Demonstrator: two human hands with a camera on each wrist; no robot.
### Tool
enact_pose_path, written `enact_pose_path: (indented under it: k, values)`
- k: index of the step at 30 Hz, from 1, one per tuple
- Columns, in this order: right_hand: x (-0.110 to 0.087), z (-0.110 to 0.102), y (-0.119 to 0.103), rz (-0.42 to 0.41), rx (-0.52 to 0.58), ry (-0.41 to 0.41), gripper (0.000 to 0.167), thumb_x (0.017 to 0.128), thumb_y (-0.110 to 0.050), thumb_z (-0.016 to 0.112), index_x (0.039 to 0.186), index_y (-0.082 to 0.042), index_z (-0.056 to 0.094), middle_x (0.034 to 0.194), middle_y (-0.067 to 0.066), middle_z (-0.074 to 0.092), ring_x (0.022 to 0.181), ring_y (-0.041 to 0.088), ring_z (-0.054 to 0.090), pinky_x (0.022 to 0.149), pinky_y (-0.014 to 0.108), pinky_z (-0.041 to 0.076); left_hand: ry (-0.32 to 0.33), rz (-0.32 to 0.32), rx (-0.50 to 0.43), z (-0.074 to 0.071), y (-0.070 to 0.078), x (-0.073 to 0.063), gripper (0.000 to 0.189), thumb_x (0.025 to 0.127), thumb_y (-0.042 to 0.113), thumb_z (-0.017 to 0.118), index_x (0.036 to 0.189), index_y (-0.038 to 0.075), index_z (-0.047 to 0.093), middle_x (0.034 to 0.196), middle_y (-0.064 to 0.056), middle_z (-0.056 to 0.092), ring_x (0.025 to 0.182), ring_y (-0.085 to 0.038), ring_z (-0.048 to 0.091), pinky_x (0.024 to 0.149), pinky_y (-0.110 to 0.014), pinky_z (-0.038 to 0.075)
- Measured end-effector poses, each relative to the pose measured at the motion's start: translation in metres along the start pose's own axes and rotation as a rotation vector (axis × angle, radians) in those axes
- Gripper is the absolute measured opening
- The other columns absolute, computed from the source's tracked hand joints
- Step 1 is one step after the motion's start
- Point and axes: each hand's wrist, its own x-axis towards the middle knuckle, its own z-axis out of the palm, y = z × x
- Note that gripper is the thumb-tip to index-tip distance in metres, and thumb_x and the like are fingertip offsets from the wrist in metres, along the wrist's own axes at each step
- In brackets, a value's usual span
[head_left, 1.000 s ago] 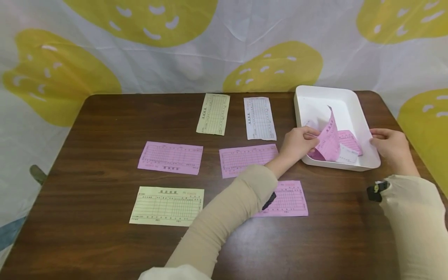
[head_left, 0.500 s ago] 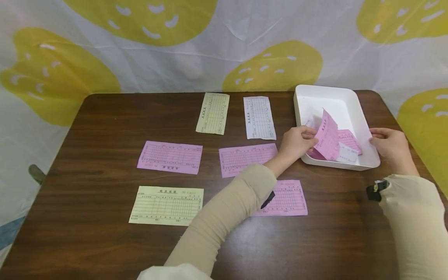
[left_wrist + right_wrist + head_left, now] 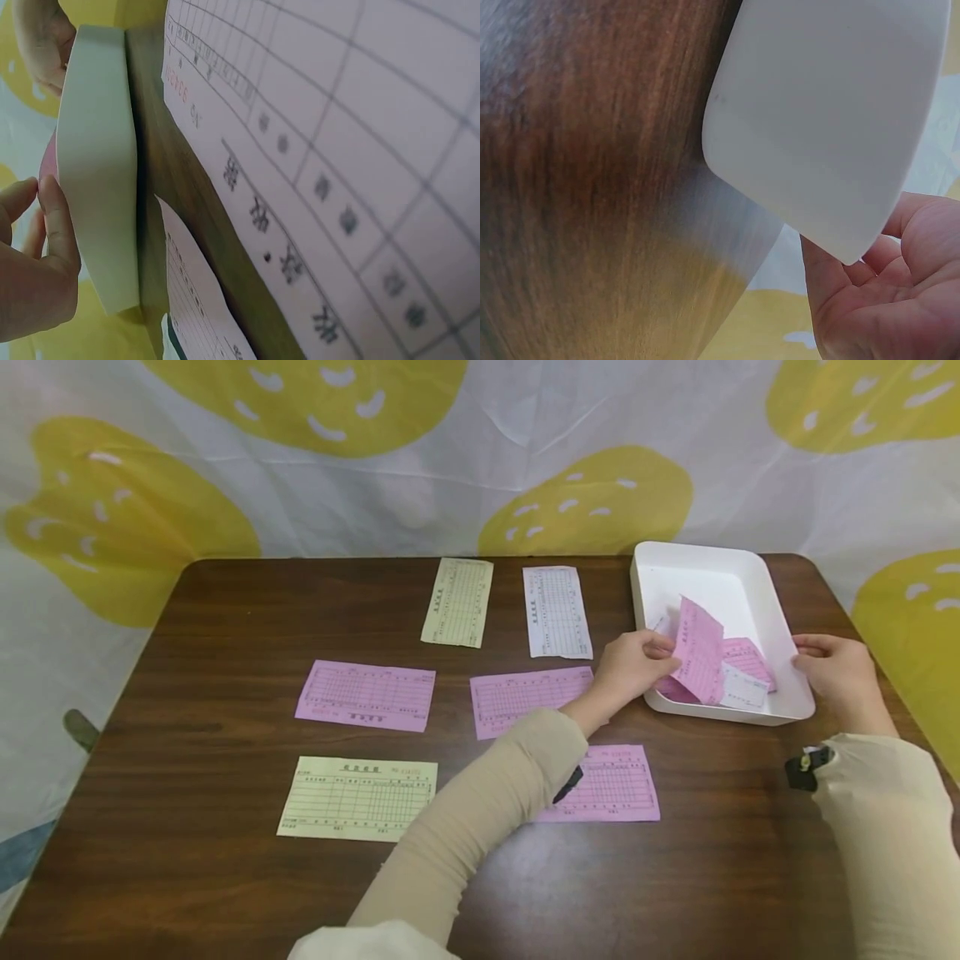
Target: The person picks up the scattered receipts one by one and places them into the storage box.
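My left hand pinches a pink receipt slip between thumb and fingers at the near left corner of a white tray. That slip stands tilted and folded over inside the tray. Beneath and beside it lie another pink slip and a white slip, partly covered. My right hand grips the tray's right wall, its thumb at the rim. In the left wrist view the left hand's fingertips meet over the tray's edge; the wall hides most of the pink paper.
Flat on the brown table lie a yellow slip and a white slip at the back, pink slips in the middle, and a yellow slip at the front left. My left forearm partly covers two pink ones. A patterned cloth hangs behind.
The pinched pink slip's raised top has tipped left and down, turning its printed face more into view. Both hands and the tray have stayed nearly in place.
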Motion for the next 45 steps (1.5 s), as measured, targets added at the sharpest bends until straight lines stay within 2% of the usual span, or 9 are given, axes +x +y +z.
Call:
enact_pose_path:
  k: [3, 5, 8, 18, 27, 37, 39, 41, 45]
  values:
    - [0.0, 0.0, 0.0, -0.012, -0.002, 0.008, 0.047, 0.097, -0.014, 0.042, 0.137, 0.012, 0.041, 0.118, 0.032, 0.051, 0.072, -0.005, 0.046, 0.054, 0.006, 0.042, -0.012, -0.001, -0.015, -0.002, -0.002, 0.001, 0.023, 0.087, 0.021, 0.07, 0.108, 0.013, 0.07, 0.102, 0.0, 0.074, 0.083, -0.008, 0.069, 0.061, -0.004, 0.044]
    - [0.0, -0.001, 0.001, -0.018, 0.001, 0.011, 0.047, 0.097, -0.014, 0.043, 0.136, 0.012, 0.041, 0.105, 0.022, 0.059, 0.07, -0.008, 0.044, 0.054, 0.006, 0.042, -0.021, -0.004, -0.047, -0.003, -0.004, 0.001, 0.022, 0.088, 0.019, 0.069, 0.108, 0.01, 0.07, 0.102, -0.003, 0.074, 0.077, -0.009, 0.069, 0.057, -0.004, 0.047]
    - [0.001, -0.001, 0.002, -0.02, -0.001, 0.016, 0.047, 0.097, -0.014, 0.043, 0.136, 0.012, 0.042, 0.099, 0.015, 0.059, 0.069, -0.009, 0.044, 0.054, 0.006, 0.043, -0.036, -0.003, -0.112, -0.005, -0.007, 0.001, 0.021, 0.089, 0.015, 0.067, 0.108, 0.006, 0.07, 0.102, -0.008, 0.072, 0.073, -0.011, 0.069, 0.053, -0.006, 0.05]
    - [0.0, -0.001, 0.001, -0.015, 0.012, 0.01, 0.047, 0.097, -0.014, 0.043, 0.136, 0.012, 0.041, 0.107, 0.022, 0.056, 0.072, -0.005, 0.045, 0.055, 0.006, 0.042, -0.086, -0.024, -0.116, -0.032, -0.016, 0.005, 0.023, 0.092, 0.014, 0.062, 0.113, 0.006, 0.066, 0.109, -0.01, 0.07, 0.087, -0.025, 0.07, 0.057, -0.013, 0.053]
    - [0.001, -0.002, 0.003, -0.01, 0.01, -0.006, 0.049, 0.097, -0.016, 0.042, 0.138, 0.011, 0.039, 0.127, 0.033, 0.046, 0.079, 0.0, 0.047, 0.056, 0.006, 0.042, -0.023, -0.073, -0.113, -0.08, -0.035, 0.013, 0.027, 0.091, 0.009, 0.061, 0.117, 0.003, 0.064, 0.113, -0.014, 0.068, 0.091, -0.022, 0.066, 0.065, -0.018, 0.057]
    - [0.0, -0.001, 0.003, -0.024, 0.017, 0.012, 0.047, 0.097, -0.015, 0.043, 0.136, 0.012, 0.042, 0.117, 0.029, 0.051, 0.075, -0.003, 0.045, 0.056, 0.006, 0.042, 0.131, -0.153, -0.074, -0.135, -0.059, 0.018, 0.028, 0.092, 0.009, 0.059, 0.119, 0.003, 0.061, 0.117, -0.014, 0.065, 0.09, -0.023, 0.065, 0.07, -0.021, 0.057]
    - [-0.001, -0.001, 0.003, -0.025, 0.019, 0.014, 0.047, 0.097, -0.016, 0.043, 0.135, 0.012, 0.042, 0.111, 0.025, 0.054, 0.075, -0.003, 0.045, 0.056, 0.006, 0.042, 0.156, -0.159, -0.087, -0.144, -0.064, 0.019, 0.028, 0.092, 0.009, 0.059, 0.119, 0.002, 0.061, 0.117, -0.015, 0.066, 0.092, -0.026, 0.066, 0.07, -0.021, 0.057]
    - [-0.001, -0.001, 0.002, -0.031, 0.024, 0.02, 0.046, 0.097, -0.015, 0.044, 0.135, 0.012, 0.043, 0.096, 0.011, 0.06, 0.073, -0.005, 0.045, 0.056, 0.006, 0.043, 0.176, -0.164, -0.104, -0.153, -0.068, 0.018, 0.028, 0.092, 0.008, 0.058, 0.119, 0.001, 0.061, 0.117, -0.016, 0.066, 0.095, -0.028, 0.065, 0.07, -0.023, 0.057]
    - [-0.001, -0.001, 0.002, -0.047, 0.046, 0.028, 0.046, 0.096, -0.013, 0.044, 0.134, 0.013, 0.044, 0.078, -0.016, 0.054, 0.068, -0.011, 0.044, 0.055, 0.006, 0.043, 0.209, -0.178, -0.119, -0.169, -0.077, 0.017, 0.029, 0.092, 0.007, 0.058, 0.12, -0.001, 0.061, 0.119, -0.018, 0.064, 0.095, -0.026, 0.063, 0.074, -0.026, 0.057]
